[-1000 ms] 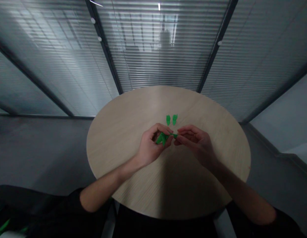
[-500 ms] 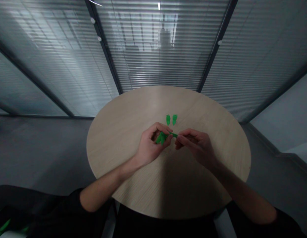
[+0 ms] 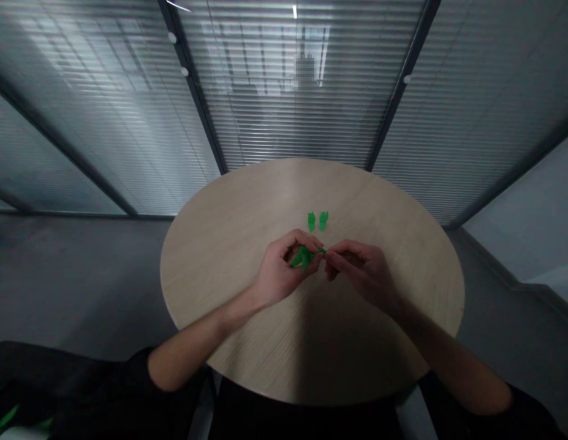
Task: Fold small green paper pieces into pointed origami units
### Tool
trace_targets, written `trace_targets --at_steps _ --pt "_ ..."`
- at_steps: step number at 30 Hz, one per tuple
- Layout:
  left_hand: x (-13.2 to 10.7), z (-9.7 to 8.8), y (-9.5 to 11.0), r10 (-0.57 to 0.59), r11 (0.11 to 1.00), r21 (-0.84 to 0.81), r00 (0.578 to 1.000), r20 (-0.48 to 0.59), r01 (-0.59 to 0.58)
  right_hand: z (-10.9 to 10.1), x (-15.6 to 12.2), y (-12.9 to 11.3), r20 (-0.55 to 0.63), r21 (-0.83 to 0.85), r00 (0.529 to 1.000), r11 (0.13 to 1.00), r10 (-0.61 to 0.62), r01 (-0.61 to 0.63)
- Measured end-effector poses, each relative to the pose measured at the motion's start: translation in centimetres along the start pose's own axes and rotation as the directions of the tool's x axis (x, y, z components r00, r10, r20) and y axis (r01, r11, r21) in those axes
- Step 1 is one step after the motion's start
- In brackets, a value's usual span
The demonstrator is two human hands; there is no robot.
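green piece (image 3: 304, 258) sits in the left hand (image 3: 278, 269), fingers closed; the right hand (image 3: 369, 270) pinches its three o'clock end: brace left firmly, work right lightly.

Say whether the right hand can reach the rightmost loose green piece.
Probably yes: the loose piece lies just beyond the right hand, nothing visible between, though that hand seems to pinch a green item.

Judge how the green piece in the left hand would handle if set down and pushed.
The green piece is probably light, being small beside the left hand. Its pointed lobes stand out without visible drooping, suggesting some stiffness, and their splayed shape should discourage rolling.
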State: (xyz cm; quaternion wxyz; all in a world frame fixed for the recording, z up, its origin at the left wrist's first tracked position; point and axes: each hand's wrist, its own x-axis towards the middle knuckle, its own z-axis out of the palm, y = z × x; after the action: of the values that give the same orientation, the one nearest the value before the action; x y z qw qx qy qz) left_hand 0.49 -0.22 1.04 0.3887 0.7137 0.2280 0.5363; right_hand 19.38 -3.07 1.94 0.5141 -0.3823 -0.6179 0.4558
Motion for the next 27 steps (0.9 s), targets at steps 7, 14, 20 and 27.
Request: trace_targets --at_steps 7,14,20,27 --pt "0.2 -0.5 -0.2 0.195 0.942 0.287 0.98 -0.043 -0.174 0.1 -0.2 0.1 -0.109 -0.057 0.992 0.997 -0.061 0.055" --pt "0.1 -0.9 0.0 0.278 0.831 0.499 0.961 0.009 -0.245 0.2 -0.2 0.5 -0.164 -0.095 0.981 0.991 -0.107 0.092" --pt "-0.2 -1.0 -0.6 0.329 0.821 0.475 0.942 0.062 -0.318 0.1 -0.1 0.2 -0.138 -0.106 0.985 0.991 -0.1 0.085" --pt "-0.2 -1.2 -0.7 0.385 0.793 0.469 0.916 0.11 -0.389 0.2 -0.1 -0.2 -0.079 -0.204 0.986 0.97 -0.15 0.131"
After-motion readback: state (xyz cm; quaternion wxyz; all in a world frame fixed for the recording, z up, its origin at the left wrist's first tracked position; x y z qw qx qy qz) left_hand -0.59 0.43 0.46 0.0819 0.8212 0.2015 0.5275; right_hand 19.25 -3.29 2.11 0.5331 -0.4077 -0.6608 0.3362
